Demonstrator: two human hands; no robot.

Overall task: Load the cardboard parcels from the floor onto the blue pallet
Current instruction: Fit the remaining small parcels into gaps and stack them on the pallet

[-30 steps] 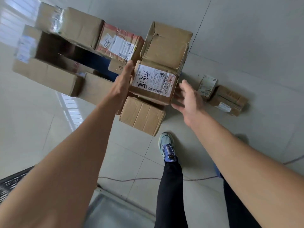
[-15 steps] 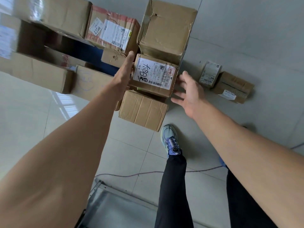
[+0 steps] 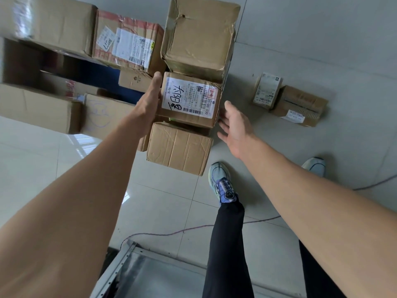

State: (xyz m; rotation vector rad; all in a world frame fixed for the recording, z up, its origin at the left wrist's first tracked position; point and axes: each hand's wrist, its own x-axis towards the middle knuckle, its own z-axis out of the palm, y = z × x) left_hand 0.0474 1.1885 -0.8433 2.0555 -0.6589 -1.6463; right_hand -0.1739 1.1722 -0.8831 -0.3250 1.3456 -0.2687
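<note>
1. A brown cardboard parcel with a white handwritten label [image 3: 190, 100] sits atop stacked cartons [image 3: 180, 147], right of the blue pallet [image 3: 101, 76], which shows only as a strip.
2. The left hand [image 3: 150, 100] presses flat, fingers straight, against its left side.
3. The right hand [image 3: 235, 123], fingers spread, hovers just beside its right side; contact unclear.
4. Two small brown parcels [image 3: 299, 105] lie on the grey tiled floor [image 3: 322, 50].

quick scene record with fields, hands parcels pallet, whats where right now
left hand: flat against the left side of the labelled parcel
right hand: open, beside that parcel's right edge; contact unclear
labelled parcel: on the stack, above a plain parcel
floor, right: small white-labelled parcel beside small brown parcel
blue pallet: partly visible between stacked parcels
</note>
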